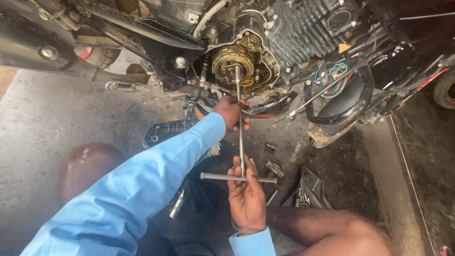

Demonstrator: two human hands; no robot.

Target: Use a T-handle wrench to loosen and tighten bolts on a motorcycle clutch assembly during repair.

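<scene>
Gripping 1 T-wrench [241,142]: L hand [231,112] on shaft, R hand [246,196] probably at crossbar.

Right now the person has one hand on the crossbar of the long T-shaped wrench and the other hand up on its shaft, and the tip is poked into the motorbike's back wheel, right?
Not quite. The right hand holds the crossbar of the T-shaped wrench and the left hand steadies its shaft, but the tip sits in the round clutch assembly on the open side of the engine, not in a wheel. The head view shows this.
</scene>
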